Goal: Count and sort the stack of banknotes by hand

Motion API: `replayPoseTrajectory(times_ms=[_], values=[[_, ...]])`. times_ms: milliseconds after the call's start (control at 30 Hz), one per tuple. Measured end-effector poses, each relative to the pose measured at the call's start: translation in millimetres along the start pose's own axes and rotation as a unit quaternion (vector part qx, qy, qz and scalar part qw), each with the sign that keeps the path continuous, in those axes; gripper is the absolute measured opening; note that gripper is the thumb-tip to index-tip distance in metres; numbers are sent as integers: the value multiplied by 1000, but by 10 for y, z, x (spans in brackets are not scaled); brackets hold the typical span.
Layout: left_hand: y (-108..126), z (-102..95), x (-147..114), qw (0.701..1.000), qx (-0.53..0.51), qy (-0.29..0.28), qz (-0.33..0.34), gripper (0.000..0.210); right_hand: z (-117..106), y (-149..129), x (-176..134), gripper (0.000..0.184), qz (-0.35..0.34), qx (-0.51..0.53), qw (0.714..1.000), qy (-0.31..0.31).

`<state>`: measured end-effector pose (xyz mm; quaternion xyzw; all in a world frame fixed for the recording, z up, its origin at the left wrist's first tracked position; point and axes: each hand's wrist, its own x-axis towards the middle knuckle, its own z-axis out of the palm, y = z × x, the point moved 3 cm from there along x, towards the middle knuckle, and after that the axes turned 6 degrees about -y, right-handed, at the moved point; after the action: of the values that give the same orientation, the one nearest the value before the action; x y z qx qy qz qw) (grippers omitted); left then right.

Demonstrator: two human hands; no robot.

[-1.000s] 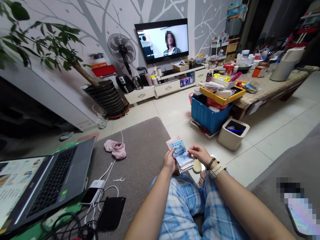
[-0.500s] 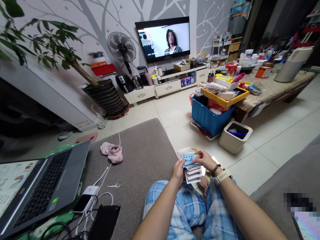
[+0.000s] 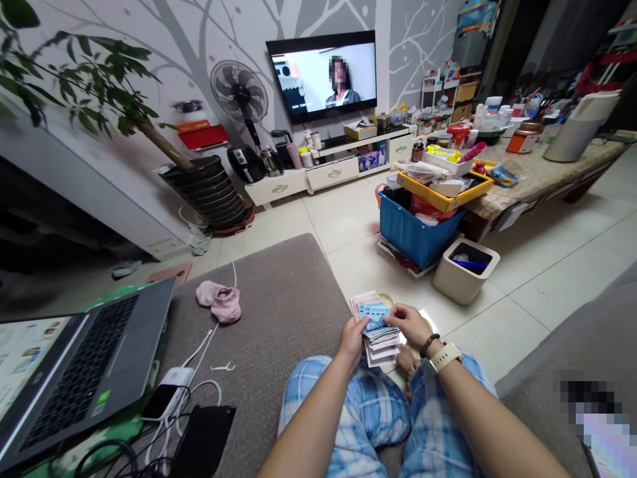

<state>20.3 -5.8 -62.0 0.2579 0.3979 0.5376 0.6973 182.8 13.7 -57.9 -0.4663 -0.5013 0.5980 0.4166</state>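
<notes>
Sitting on a grey sofa [image 3: 279, 332] in blue plaid trousers [image 3: 343, 411], a person holds a stack of papers [image 3: 383, 337] in both hands, out in front of the knees and above the floor. The left hand [image 3: 352, 340] is clamped on the stack's left side, its thumb across the front; the fingers behind are hidden. The right hand [image 3: 412, 324] is closed at the opposite side, thumb and fingertips pinching the right edge of a blue slip [image 3: 374, 311] at the front. The hands are near each other, with the papers between them. Pale pinkish sheets show past the slip at the upper left, and whitish layers fan out below; their print is too small to read. A dark bracelet [image 3: 430, 345] and a pale watch [image 3: 445, 357] circle the right wrist.

Left of the person, a pink cloth [image 3: 219, 302] lies on the sofa, near an open laptop [image 3: 89, 365] and a flat black item [image 3: 203, 438] among cables. Beyond the right hand, a beige bin [image 3: 462, 275] stands on the tiles, just beside a loaded blue crate [image 3: 418, 232]. A television [image 3: 326, 79] shows a picture on the far wall.
</notes>
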Motion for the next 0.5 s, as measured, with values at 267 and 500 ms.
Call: replayPoseTrajectory(times_ms=[267,500], values=[[25,32,-5,1000,5,-20,2,54,22,-51,-43,35,-32,-15,999,30],[58,40,-46,999,-25,-20,-14,56,100,-37,-39,32,-53,-25,998,13]])
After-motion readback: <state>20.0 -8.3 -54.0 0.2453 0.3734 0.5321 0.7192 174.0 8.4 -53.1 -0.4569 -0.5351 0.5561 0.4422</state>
